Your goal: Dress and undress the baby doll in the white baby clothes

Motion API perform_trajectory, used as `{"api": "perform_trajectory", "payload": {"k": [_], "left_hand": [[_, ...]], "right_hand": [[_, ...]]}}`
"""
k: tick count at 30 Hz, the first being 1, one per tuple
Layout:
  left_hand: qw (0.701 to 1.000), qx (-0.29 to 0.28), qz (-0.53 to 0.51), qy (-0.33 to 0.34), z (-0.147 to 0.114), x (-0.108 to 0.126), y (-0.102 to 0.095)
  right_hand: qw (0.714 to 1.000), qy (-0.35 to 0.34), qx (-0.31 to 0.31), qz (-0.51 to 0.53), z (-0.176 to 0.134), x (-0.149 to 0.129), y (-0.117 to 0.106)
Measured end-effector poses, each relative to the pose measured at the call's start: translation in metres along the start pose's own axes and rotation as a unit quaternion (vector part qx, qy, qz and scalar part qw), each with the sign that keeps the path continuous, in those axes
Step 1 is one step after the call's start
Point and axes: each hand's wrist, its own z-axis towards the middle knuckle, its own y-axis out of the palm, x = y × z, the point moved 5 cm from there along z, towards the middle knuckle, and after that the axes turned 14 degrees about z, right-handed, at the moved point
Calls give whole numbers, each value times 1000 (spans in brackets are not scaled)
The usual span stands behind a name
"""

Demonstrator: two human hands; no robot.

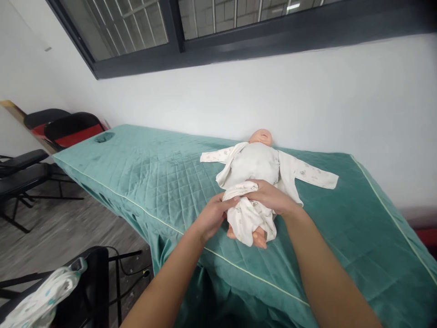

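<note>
A baby doll [262, 135] lies on its back, head toward the wall and feet [259, 238] toward me. Its white printed jacket [223, 175] is spread wide at the front, with both sleeves stretched out sideways. Over the doll's legs sit white printed baby trousers [251, 218], bunched near the hips. My left hand [213, 213] grips the left edge of the trousers, thumb on top. Across the waistband, my right hand [271, 196] closes on the gathered cloth, its fingers partly hidden in the folds.
The doll rests on a massage table covered by a quilted green sheet [164, 177]. A white wall [324, 100] and dark window frame [177, 59] stand behind it. Black folding chairs [73, 130] are at left; white cloth [44, 296] lies on a near chair.
</note>
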Motion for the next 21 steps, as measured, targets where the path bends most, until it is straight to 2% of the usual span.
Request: {"api": "perform_trajectory", "payload": {"k": [8, 16, 18, 21], "left_hand": [[994, 54, -89, -20, -27, -5, 17], [981, 115, -155, -8, -73, 1, 55], [975, 128, -183, -20, -83, -7, 64], [964, 151, -215, -49, -94, -34, 66]], "right_hand": [[998, 24, 10, -49, -1, 0, 0], [988, 37, -17, -146, -1, -2, 6], [985, 32, -26, -170, 0, 1, 6], [980, 23, -45, -192, 2, 4, 8]]}}
